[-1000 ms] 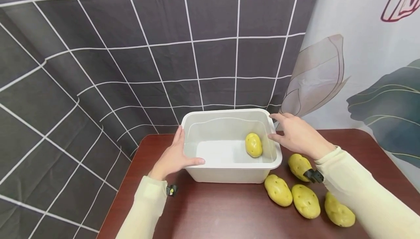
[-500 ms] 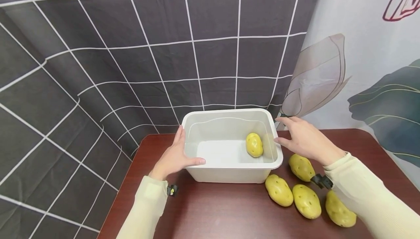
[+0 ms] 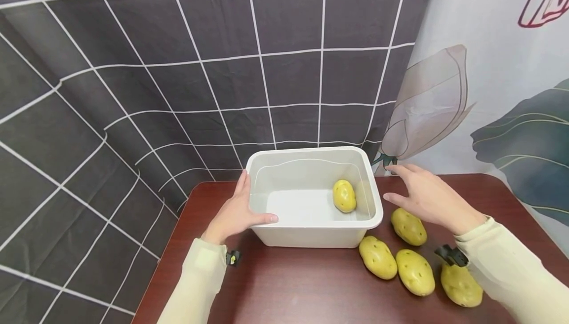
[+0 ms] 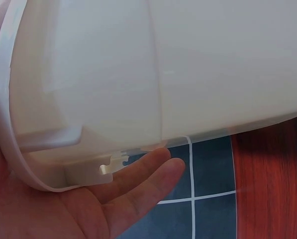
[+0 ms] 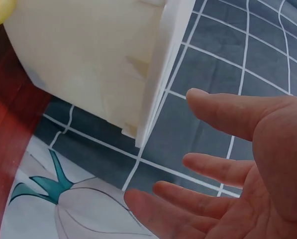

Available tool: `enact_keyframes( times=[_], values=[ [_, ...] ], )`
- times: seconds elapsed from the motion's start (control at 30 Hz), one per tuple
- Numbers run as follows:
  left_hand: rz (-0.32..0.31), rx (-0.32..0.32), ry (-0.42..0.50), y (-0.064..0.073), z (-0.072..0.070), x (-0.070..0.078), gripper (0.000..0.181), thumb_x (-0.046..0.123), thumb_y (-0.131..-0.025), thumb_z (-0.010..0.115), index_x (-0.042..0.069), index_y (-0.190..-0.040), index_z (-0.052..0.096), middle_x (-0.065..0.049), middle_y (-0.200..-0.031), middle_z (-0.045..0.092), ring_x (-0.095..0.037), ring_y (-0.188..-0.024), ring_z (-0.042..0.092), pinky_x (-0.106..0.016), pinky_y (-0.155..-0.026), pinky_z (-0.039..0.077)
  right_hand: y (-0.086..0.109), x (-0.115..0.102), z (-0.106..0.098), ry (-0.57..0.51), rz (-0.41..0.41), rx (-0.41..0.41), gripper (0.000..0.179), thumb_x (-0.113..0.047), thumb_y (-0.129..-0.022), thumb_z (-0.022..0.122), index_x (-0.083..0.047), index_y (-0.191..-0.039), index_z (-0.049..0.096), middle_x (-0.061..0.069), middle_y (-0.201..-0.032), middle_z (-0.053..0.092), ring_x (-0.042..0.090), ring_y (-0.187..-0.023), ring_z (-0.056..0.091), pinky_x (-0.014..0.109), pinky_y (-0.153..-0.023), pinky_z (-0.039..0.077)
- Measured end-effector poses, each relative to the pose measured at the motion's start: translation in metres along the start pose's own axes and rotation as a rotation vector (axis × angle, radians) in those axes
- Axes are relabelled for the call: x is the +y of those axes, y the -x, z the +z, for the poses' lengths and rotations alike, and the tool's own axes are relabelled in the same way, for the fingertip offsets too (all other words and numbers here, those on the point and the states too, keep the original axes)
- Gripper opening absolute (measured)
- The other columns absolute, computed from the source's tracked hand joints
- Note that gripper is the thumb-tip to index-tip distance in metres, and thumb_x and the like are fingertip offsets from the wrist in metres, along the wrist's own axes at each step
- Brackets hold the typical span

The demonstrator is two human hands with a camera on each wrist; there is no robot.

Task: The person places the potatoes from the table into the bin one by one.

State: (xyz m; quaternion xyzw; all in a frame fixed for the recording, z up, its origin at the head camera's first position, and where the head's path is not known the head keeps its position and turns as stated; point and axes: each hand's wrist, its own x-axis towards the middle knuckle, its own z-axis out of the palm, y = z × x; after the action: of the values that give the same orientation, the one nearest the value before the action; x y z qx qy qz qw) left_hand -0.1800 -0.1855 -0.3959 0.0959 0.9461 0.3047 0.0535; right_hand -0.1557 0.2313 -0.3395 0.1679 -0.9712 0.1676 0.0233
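A white rectangular plastic bin (image 3: 306,237) stands on the table, with one yellow potato (image 3: 344,196) lying at the right end of its floor. My left hand (image 3: 231,218) holds the bin's near left corner, thumb over the front rim and fingers along the left end. In the left wrist view, fingertips (image 4: 173,169) lie under the rim on the outside wall. To the right of the bin, my right hand (image 3: 424,193) hovers with nothing in it, fingers spread and loosely bent. In the right wrist view its thumb (image 5: 228,110) is apart from the bin's rim.
Several more potatoes lie right of the bin: one by its corner (image 3: 378,258), one beside that (image 3: 415,272), one below my right hand (image 3: 409,226), another near my right sleeve (image 3: 461,286). A dark gridded curtain (image 3: 289,82) hangs behind the reddish-brown table (image 3: 284,289).
My right hand has drawn away from the bin's right rim, moving to the right. The left hand, the bin and the potatoes stay in place.
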Motion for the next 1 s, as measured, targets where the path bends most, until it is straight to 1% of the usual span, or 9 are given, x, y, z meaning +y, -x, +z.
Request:
enact_keyframes(
  times=[0.23,0.47,0.6,0.8,1.0],
  values=[
    [0.011,-0.001,0.016,-0.001,0.001,0.001,0.141,0.067,-0.065,0.085,0.006,-0.162,0.002,0.000,-0.169,-0.005,-0.037,-0.131,0.051,-0.052,-0.104,0.044,0.008,0.011,0.001,0.024,0.027,-0.019,0.072,-0.035,-0.090,0.075,0.007,-0.142,0.047,0.037,-0.136,0.050,0.054,-0.122,0.050,0.068,-0.094,0.042],
    [0.010,-0.003,0.016,-0.002,0.003,-0.001,0.141,0.067,-0.065,0.084,0.005,-0.161,0.002,-0.001,-0.169,-0.005,-0.038,-0.130,0.052,-0.051,-0.103,0.045,0.015,0.017,0.005,0.037,0.026,-0.017,0.071,-0.034,-0.090,0.075,0.006,-0.142,0.048,0.035,-0.136,0.052,0.053,-0.119,0.053,0.067,-0.093,0.044],
    [0.011,0.003,0.013,-0.003,0.002,0.000,0.141,0.069,-0.064,0.084,0.006,-0.162,0.003,0.001,-0.169,-0.005,-0.036,-0.130,0.052,-0.052,-0.103,0.045,0.021,0.023,0.007,0.044,0.024,-0.010,0.071,-0.034,-0.090,0.075,0.007,-0.142,0.048,0.034,-0.137,0.051,0.053,-0.120,0.052,0.067,-0.093,0.043],
    [0.005,-0.001,0.022,-0.003,0.002,-0.001,0.142,0.069,-0.064,0.084,0.007,-0.162,0.002,0.001,-0.169,-0.005,-0.036,-0.130,0.052,-0.051,-0.103,0.045,0.029,0.029,0.009,0.034,0.038,-0.013,0.074,-0.035,-0.088,0.077,0.006,-0.142,0.048,0.034,-0.136,0.051,0.052,-0.120,0.052,0.067,-0.093,0.043],
    [-0.001,0.005,0.007,-0.001,0.002,-0.002,0.142,0.070,-0.063,0.084,0.008,-0.162,0.002,0.002,-0.169,-0.005,-0.035,-0.129,0.053,-0.051,-0.103,0.045,0.037,0.031,0.013,0.022,0.063,-0.018,0.073,-0.036,-0.088,0.077,0.005,-0.142,0.049,0.035,-0.136,0.050,0.053,-0.120,0.051,0.068,-0.092,0.043]
  ],
)
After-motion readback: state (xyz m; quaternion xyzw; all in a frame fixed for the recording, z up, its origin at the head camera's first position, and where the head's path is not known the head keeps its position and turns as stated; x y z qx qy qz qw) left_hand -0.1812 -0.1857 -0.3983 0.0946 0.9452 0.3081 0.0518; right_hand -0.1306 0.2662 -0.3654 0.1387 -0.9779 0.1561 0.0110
